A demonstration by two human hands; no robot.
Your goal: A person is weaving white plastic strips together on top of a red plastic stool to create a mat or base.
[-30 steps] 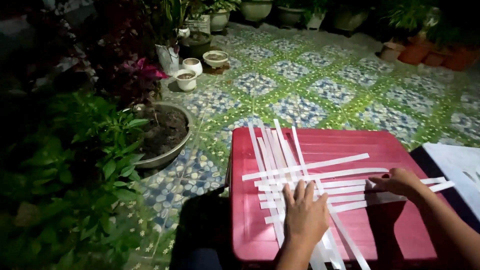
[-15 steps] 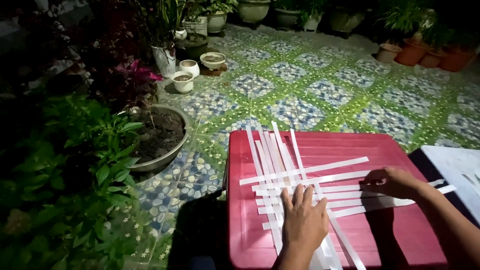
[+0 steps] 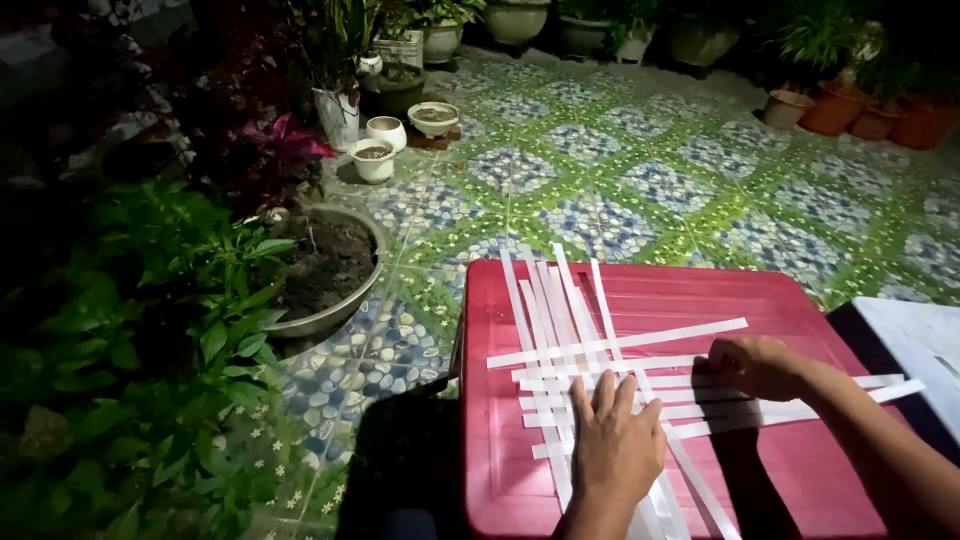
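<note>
Left hand (image 3: 612, 440): flat, palm down, fingers spread narrow and pointing away from the person, pressing on the white paper strips (image 3: 600, 375). Nothing gripped; it holds the strips down by pressure only.

Right hand (image 3: 752, 365): curled, fingertips pinched at the end region of one of the crosswise strips, just right of the left hand's fingertips. Whether the pinch fully closes on the strip cannot be told; knuckles cover the contact.

Strips: white, long, narrow, laid as a crossing lattice on the red table (image 3: 800, 300). One set runs away from the left hand, fanning slightly toward the table's far edge. The other set runs crosswise, passing under both hands and extending right beyond the right hand toward the table's right edge. The crossing zone sits directly ahead of the left fingertips. Over-under order at the crossings is too fine to read.

Table: red plastic, ribbed top, glossy.

Right of the right forearm: a pale flat sheet (image 3: 915, 345) on a dark surface, touching the frame edge.

Left of the left hand, well apart, on the floor: wide shallow basin of soil (image 3: 330, 265), leafy green plants (image 3: 180, 300). Farther ahead: small white pots (image 3: 380, 150) and a pink-leaved plant (image 3: 285, 140). Floor: patterned tiles (image 3: 620, 150), blue and green. Terracotta pots (image 3: 850, 110) far ahead-right of the right hand.
</note>
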